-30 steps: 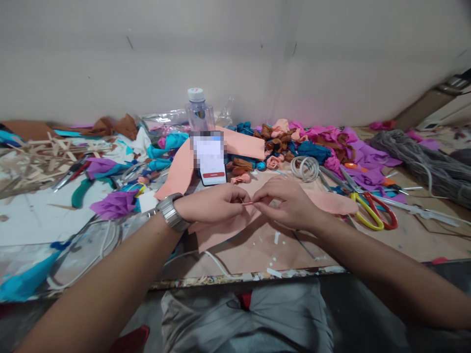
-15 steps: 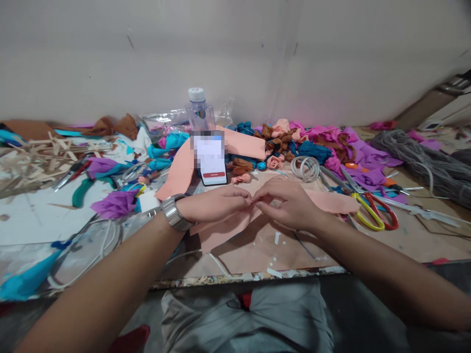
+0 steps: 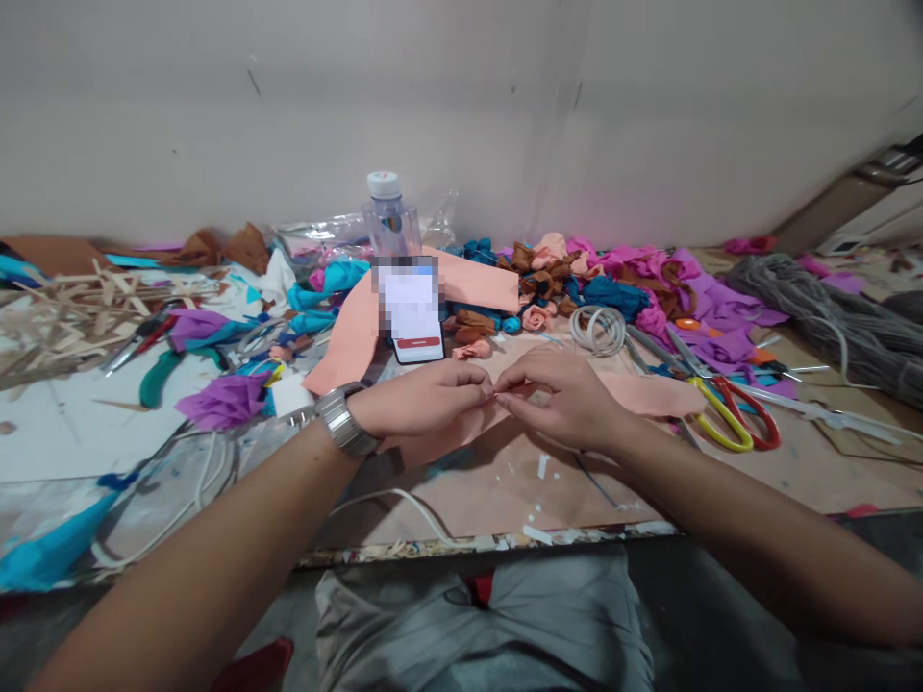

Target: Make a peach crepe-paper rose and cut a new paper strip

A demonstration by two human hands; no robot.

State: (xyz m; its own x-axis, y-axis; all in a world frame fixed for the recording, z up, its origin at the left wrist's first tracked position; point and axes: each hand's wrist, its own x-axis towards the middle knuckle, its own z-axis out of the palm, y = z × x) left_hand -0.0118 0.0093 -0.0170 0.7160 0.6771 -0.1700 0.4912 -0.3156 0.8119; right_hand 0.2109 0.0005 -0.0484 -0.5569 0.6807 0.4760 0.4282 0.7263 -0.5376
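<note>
A strip of peach crepe paper (image 3: 451, 440) is pinched between the fingertips of my two hands over the middle of the table. My left hand (image 3: 425, 396), with a metal watch (image 3: 346, 419) on its wrist, has its fingers closed at the strip's upper edge. My right hand (image 3: 559, 396) meets it there, thumb and fingers pressed together on the paper. The fingers partly hide the pinched part. Another length of peach paper (image 3: 656, 395) lies right of my right hand; whether it joins the held strip is hidden. A small peach paper rosette (image 3: 472, 349) lies just beyond my hands.
A phone (image 3: 418, 327) leans against a clear bottle (image 3: 389, 226). Scissors (image 3: 728, 413) with yellow and red handles lie right. Wire coil (image 3: 597, 332), crumpled paper flowers (image 3: 555, 284) and grey cord (image 3: 822, 317) lie behind. Green-handled pliers (image 3: 162, 378) and wooden sticks (image 3: 108, 293) are left.
The hanging lower-left end of the peach strip has shifted up and shows less beneath my left hand. Both hands keep their pinch in nearly the same place.
</note>
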